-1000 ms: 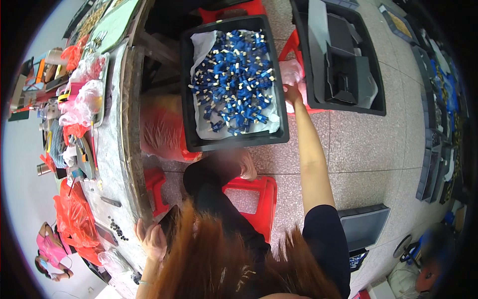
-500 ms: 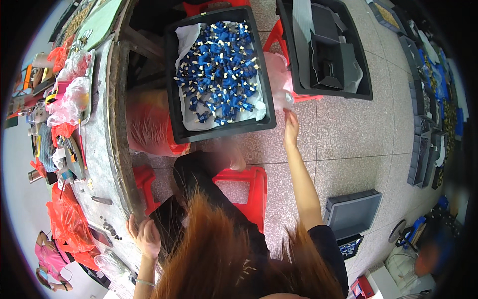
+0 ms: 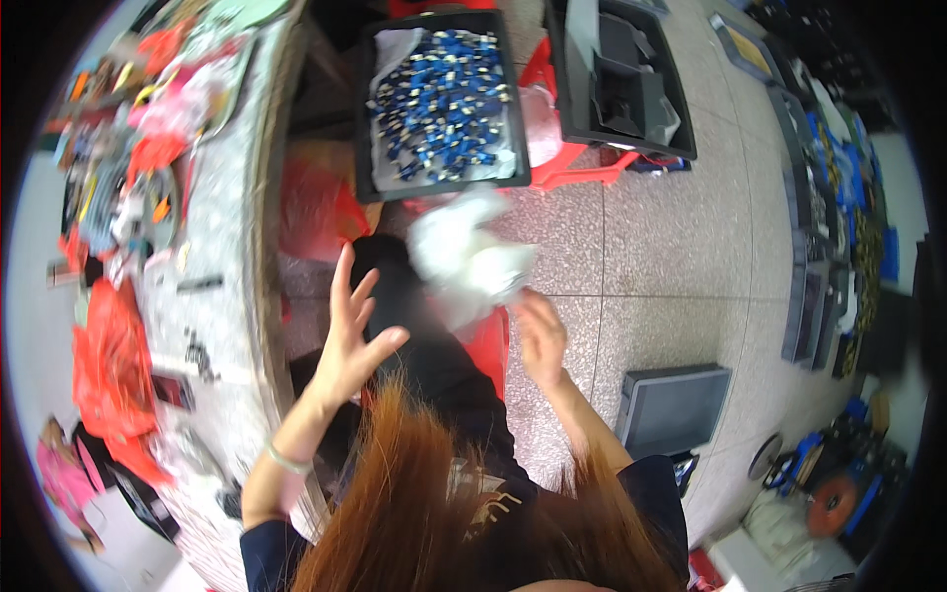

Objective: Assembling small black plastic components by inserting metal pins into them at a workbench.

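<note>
A whitish, see-through plastic bag, smeared by motion, hangs over my lap, and my right hand grips its right end with closed fingers. To the left of the bag and apart from it, my left hand is raised with its fingers spread, holding nothing. Just beyond the bag is a black tray lined with white sheet. Many small blue pieces with pale ends cover the lining; their exact kind is too small to tell.
A worktable runs along my left, bearing red plastic bags and tools. A second black tray with dark parts rests on a red stool. A grey crate sits on the floor at right. Another person is at far left.
My right hand has drawn the plastic bag from beside the black trays back toward my lap. My left hand has left the table edge, moved forward and spread its fingers.
</note>
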The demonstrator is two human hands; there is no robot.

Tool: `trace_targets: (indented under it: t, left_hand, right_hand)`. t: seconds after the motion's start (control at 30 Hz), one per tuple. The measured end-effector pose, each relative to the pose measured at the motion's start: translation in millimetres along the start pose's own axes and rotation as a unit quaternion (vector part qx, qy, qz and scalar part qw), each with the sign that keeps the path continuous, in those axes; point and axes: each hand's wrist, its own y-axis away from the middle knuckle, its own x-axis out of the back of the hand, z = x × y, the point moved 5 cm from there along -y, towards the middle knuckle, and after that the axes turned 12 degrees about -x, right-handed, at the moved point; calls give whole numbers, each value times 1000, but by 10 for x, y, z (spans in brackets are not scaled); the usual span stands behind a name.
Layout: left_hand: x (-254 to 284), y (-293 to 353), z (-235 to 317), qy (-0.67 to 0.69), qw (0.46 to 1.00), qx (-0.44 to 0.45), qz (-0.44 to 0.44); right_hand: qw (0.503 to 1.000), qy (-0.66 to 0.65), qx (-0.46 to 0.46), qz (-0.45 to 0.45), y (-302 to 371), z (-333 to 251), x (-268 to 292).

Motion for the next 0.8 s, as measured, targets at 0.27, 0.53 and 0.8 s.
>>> trace_targets:
  t: [0.27, 0.53, 0.8]
  left_hand:
    - [1911, 1321, 1111, -59, 955, -98, 274]
    - [4220, 5853, 1582, -134, 593, -140, 782]
    - [5524, 6727, 1097, 42, 303, -205, 930]
  right_hand:
    - [937, 3, 282, -206, 160, -1763, -917]
    - [875, -132, 143, -443, 802, -1767, -1522]
    - [847, -17, -122, -517, 1066, -1457, -1808]
